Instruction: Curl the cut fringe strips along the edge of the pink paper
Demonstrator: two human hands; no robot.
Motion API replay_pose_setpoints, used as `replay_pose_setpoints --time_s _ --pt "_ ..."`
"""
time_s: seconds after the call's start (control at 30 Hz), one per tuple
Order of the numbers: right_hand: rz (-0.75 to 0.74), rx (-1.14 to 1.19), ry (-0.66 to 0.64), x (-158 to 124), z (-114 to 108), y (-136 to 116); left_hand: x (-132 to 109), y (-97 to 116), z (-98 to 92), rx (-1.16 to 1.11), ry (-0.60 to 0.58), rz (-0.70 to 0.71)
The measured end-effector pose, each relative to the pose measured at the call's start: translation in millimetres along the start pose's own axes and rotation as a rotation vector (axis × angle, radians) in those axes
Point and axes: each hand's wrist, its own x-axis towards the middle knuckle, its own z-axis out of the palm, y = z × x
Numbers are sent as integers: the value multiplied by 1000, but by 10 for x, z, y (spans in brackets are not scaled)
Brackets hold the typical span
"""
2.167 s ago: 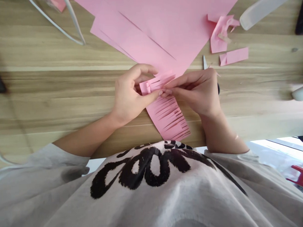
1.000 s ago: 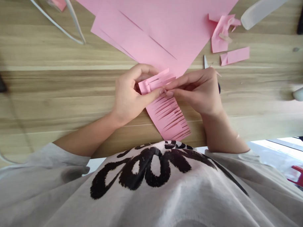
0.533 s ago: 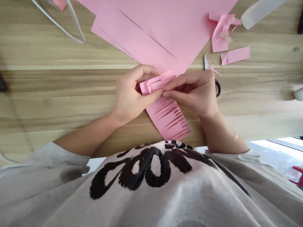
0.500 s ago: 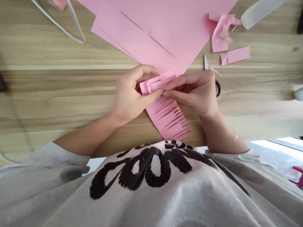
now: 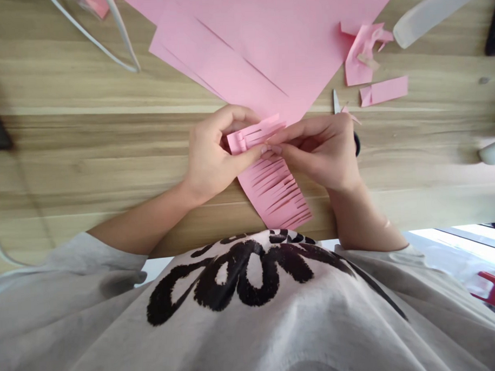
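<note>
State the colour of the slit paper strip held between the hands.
Pink: the slit paper strip shows it best in the head view.

We can read no clear word here. On the grey T-shirt [image 5: 94, 331] stand big black brush letters [image 5: 238, 278], but from our view they are upside down and partly hidden, so we cannot tell them.

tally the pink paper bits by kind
slit sheet: 1
fringed strip: 1
crumpled scrap: 1
small strip: 1
tiny snip: 1
corner scrap: 1
total: 6
</note>
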Motion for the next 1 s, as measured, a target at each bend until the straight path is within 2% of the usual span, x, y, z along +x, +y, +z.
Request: replay_pose_setpoints --time_s 0.23,0.47,0.83,1.0 --pt "23 49 2 12 30 -16 4 -55 -6 15 -23 12" --pt "54 -19 46 4 24 -8 -2 -87 -13 43 -55 -16" --pt "21 68 -16 15 -25 -4 -2 -55 -4 37 -11 -14" --pt "25 45 11 22 -23 8 -9 -72 -14 63 -54 -11"
